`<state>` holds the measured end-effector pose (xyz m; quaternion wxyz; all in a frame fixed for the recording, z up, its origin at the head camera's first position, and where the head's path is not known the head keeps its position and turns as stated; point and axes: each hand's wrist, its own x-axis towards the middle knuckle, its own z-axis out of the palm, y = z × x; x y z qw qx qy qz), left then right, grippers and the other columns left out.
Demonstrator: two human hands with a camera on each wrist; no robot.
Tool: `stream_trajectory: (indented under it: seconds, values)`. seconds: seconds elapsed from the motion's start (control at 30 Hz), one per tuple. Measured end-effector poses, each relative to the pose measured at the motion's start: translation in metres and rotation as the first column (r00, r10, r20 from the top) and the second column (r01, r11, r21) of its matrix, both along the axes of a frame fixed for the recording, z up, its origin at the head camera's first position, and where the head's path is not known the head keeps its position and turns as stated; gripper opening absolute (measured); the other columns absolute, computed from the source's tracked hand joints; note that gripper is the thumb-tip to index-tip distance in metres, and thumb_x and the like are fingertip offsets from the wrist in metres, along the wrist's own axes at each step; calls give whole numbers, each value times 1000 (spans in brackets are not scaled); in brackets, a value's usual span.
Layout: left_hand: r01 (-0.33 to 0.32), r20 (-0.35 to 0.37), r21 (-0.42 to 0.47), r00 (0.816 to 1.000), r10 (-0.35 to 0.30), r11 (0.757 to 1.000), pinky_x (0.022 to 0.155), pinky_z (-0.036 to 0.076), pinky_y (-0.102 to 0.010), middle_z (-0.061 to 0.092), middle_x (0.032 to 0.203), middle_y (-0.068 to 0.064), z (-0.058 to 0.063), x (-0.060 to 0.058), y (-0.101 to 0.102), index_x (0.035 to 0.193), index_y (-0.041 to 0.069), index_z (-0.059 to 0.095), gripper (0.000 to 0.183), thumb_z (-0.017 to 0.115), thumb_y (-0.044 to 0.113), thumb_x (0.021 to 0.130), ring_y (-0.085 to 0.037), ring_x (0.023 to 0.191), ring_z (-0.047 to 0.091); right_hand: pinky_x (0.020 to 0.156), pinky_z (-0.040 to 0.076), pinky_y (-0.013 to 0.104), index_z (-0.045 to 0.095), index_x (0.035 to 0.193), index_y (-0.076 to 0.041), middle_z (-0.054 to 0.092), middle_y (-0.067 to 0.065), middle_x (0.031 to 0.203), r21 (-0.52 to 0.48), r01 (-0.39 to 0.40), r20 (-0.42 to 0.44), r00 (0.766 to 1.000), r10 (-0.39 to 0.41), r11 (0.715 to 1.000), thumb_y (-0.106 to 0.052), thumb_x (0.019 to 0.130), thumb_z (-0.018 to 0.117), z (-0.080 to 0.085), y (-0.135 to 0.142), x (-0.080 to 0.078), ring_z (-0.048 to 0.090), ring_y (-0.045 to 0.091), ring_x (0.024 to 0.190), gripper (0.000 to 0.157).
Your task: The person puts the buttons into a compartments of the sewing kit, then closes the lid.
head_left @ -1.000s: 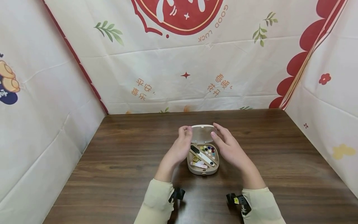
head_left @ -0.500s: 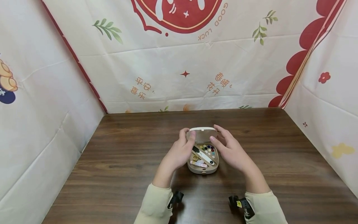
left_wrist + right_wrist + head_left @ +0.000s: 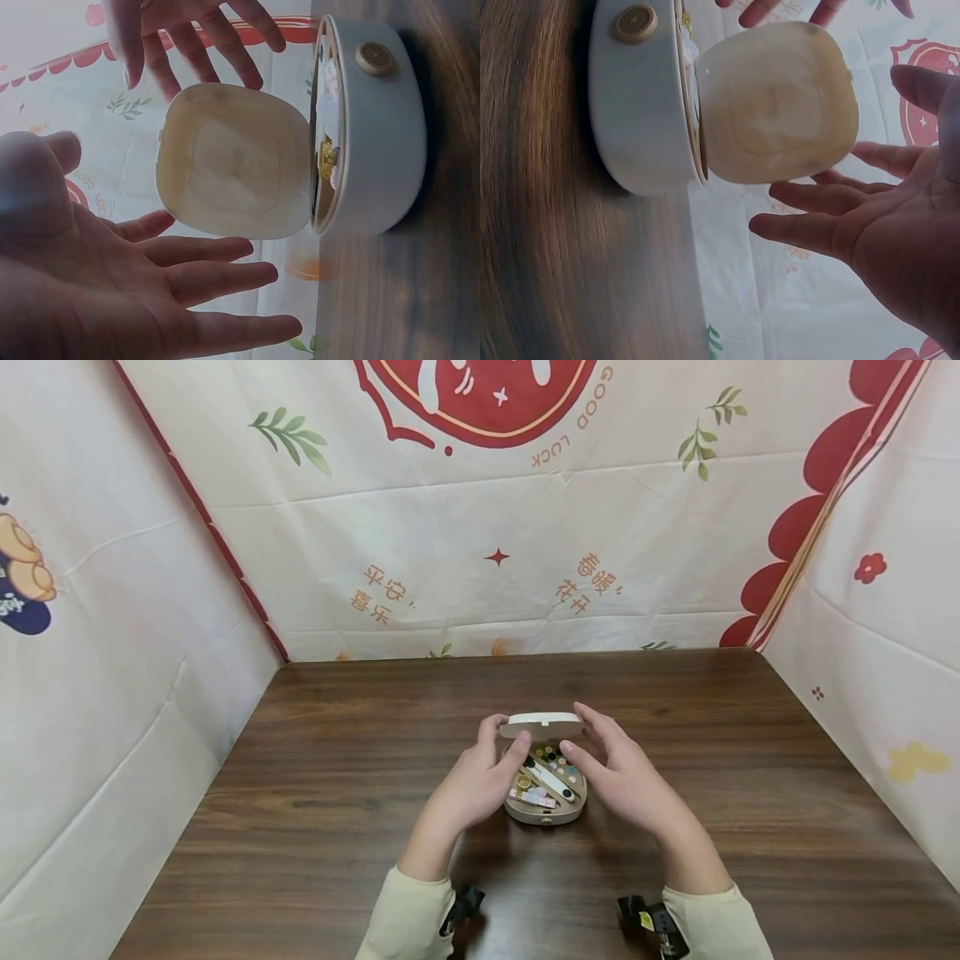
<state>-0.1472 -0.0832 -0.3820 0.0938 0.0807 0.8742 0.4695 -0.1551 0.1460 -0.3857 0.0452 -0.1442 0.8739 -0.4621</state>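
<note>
A small sewing kit box (image 3: 543,817) stands on the table, its hinged translucent lid (image 3: 232,161) tilted up and partway over it. Inside lie a white-and-black slim tool (image 3: 553,781), several coloured round pieces (image 3: 553,755), a gold ring (image 3: 523,782) and a small white-and-pink item (image 3: 533,798). My left hand (image 3: 474,783) is at the lid's left edge, fingers nearly straight, the index fingertip against the rim. On the other side my right hand (image 3: 626,777) has its extended fingers at the lid's right edge. Neither hand curls around the lid.
The brown wooden table (image 3: 337,793) surrounds the box. Printed white cloth (image 3: 450,527) hangs behind and at both sides. A black strap device (image 3: 467,906) sits on the left wrist and another strap device (image 3: 651,920) on the right.
The lid has swung down and forward from nearly upright, and both hands have moved along with it. The box has stayed about where it was.
</note>
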Motion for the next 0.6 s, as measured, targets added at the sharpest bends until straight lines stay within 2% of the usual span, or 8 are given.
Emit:
stream_trajectory:
  seconds: [0.17,0.4,0.6]
  values:
    - [5,-13,-9,1000,-5,1000,121,41,-60,45,165,-24,-3,7,-4,163,13,32,75,46,63,108,-40,149,51,123,36,64,30,168,-9,33,22,172,43,-17,-22,1000,18,999,-42,110,58,0,4,6,37,47,157,72]
    - [-13,-40,-28,999,12,1000,122,40,-60,49,164,-17,-6,16,-9,160,19,39,68,55,57,107,-38,151,49,120,39,66,41,164,-9,40,18,170,134,-44,-75,996,55,990,-43,109,60,2,10,14,43,43,155,68]
    - [-5,-58,-53,998,2,999,120,42,-61,54,159,-23,-10,20,-13,159,13,43,69,57,55,107,-40,149,52,119,41,65,43,163,-8,43,19,168,170,-47,-82,995,61,984,-42,108,62,-2,16,15,45,42,153,67]
